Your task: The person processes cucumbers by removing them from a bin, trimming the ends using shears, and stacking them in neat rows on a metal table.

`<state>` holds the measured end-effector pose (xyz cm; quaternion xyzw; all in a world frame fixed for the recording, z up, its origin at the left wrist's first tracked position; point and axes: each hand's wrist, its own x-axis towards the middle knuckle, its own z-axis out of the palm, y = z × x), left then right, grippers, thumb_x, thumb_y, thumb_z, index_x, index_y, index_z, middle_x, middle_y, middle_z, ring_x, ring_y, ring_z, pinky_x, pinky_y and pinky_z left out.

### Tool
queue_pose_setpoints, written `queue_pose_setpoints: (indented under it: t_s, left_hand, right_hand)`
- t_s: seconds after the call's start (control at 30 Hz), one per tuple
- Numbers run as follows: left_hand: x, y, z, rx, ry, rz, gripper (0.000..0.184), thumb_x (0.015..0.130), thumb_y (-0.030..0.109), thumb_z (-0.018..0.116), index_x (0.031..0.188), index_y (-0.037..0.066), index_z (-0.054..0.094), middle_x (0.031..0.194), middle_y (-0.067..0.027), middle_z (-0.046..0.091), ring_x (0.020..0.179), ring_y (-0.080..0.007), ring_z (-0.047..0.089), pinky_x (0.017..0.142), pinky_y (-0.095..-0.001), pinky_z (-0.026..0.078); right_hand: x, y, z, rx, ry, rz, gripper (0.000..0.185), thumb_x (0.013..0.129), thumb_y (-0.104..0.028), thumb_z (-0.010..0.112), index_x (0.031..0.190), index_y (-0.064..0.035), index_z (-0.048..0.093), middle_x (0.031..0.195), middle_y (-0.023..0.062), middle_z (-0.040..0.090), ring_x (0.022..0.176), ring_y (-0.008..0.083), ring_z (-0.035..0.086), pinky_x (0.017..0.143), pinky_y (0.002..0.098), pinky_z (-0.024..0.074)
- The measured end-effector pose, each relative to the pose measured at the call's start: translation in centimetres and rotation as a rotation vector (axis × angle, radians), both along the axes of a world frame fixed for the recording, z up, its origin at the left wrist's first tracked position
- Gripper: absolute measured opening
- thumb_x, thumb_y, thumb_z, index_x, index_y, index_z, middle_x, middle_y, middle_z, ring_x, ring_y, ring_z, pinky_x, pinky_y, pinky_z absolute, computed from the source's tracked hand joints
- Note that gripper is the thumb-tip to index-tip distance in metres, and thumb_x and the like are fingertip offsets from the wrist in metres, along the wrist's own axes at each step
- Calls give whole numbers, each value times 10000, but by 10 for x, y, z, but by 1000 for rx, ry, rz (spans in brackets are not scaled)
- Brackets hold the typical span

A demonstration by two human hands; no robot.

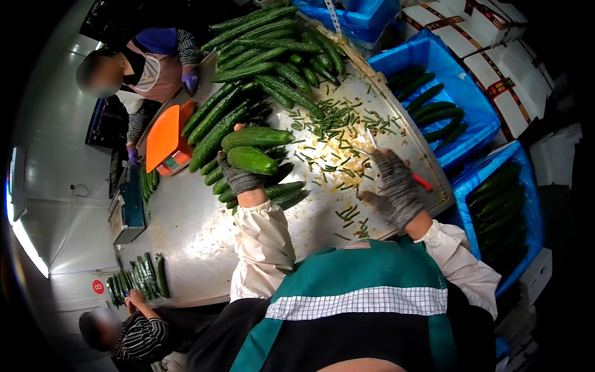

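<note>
My left hand (240, 175), in a grey glove with bare fingertips, is wrapped round two cucumbers (253, 160) held above the metal table (198, 229). More cucumbers lie under and beside it. My right hand (395, 189), in a matching grey glove, is over the table's right part, its fingers partly curled round something I cannot make out. A thin blade (372, 138) shows just beyond its fingertips, and a red handle (423, 181) lies beside it. Small green cut pieces (334, 121) and yellowish bits are scattered between my hands.
A large cucumber pile (266, 53) covers the far end. An orange scale (167, 139) stands left. Blue-lined crates (480, 118) of cucumbers and white boxes (505, 80) are at right. Two people work along the left side; one wears purple gloves (189, 80). Wrapped cucumbers (139, 279) lie near the other.
</note>
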<state>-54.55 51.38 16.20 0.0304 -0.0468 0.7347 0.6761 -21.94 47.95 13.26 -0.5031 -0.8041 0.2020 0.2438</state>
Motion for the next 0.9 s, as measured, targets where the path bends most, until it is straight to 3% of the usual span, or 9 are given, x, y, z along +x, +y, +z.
queue_pose_setpoints:
  t_s: [0.07, 0.17, 0.27, 0.3, 0.4, 0.5, 0.57, 0.73, 0.9]
  left_hand:
    - [7, -1, -6, -2, 47, -25, 640, 777, 424, 382, 1215, -43, 399, 1218, -165, 470, 1157, -318, 411, 1028, -435, 276]
    - [37, -14, 10, -246, 59, -4, 611, 805, 442, 389, 1188, -33, 424, 1164, -213, 497, 1065, -341, 485, 979, -453, 344]
    - [71, -23, 16, -636, 2, 18, 600, 849, 517, 361, 1174, 18, 435, 1134, -228, 502, 1039, -381, 488, 931, -501, 378]
    - [79, -29, 14, -648, -2, -50, 586, 847, 514, 381, 1179, 34, 422, 1121, -229, 501, 1028, -381, 491, 933, -514, 371]
    - [100, -35, 9, -786, 58, -56, 572, 851, 515, 373, 1182, 51, 424, 1121, -221, 499, 1021, -379, 490, 942, -522, 356]
    - [125, -37, 10, -941, 46, -104, 581, 852, 518, 374, 1202, 55, 404, 1169, -207, 472, 1064, -376, 462, 959, -536, 326]
    - [141, -35, 8, -1037, 106, -109, 608, 851, 530, 371, 1231, 56, 373, 1213, -193, 440, 1111, -374, 424, 971, -545, 302]
    - [155, -33, -20, -948, -4, -366, 661, 857, 573, 312, 1268, 55, 326, 1266, -182, 387, 1123, -366, 391, 896, -568, 341]
    - [162, -27, -18, -1014, 6, -351, 628, 870, 562, 300, 1240, 57, 346, 1232, -184, 403, 1066, -364, 424, 867, -560, 377]
  right_hand:
    - [-15, 10, 23, 150, 374, 203, 852, 631, -405, 718, 1341, -148, 323, 1333, 156, 337, 1087, 336, 472, 884, 407, 417]
    - [-32, 21, 63, 303, 569, 356, 759, 668, -427, 698, 1303, -149, 389, 1328, 161, 358, 1142, 324, 451, 900, 378, 423]
    - [-38, 29, 77, 320, 649, 519, 650, 680, -364, 702, 1241, -131, 470, 1253, 104, 471, 1058, 280, 537, 835, 341, 476]
    - [-37, 25, 82, 290, 656, 514, 548, 671, -290, 725, 1158, -120, 542, 1130, 77, 568, 915, 252, 610, 752, 311, 511]
    - [-31, 27, 77, 338, 583, 577, 461, 658, -236, 739, 1070, -91, 592, 996, 68, 627, 796, 245, 637, 684, 299, 524]
    - [-22, 19, 78, 392, 575, 474, 407, 664, -231, 739, 1008, -55, 612, 889, 86, 644, 721, 240, 640, 638, 301, 520]
    - [-14, 13, 74, 220, 576, 289, 397, 661, -242, 746, 973, -31, 621, 843, 117, 638, 698, 238, 636, 615, 303, 511]
    - [-2, 9, 70, 131, 552, 103, 411, 659, -258, 750, 974, -29, 619, 788, 128, 629, 666, 239, 632, 594, 302, 502]
    - [4, 10, 64, 203, 465, 88, 407, 675, -264, 736, 985, -30, 613, 778, 118, 624, 659, 235, 627, 585, 302, 497]
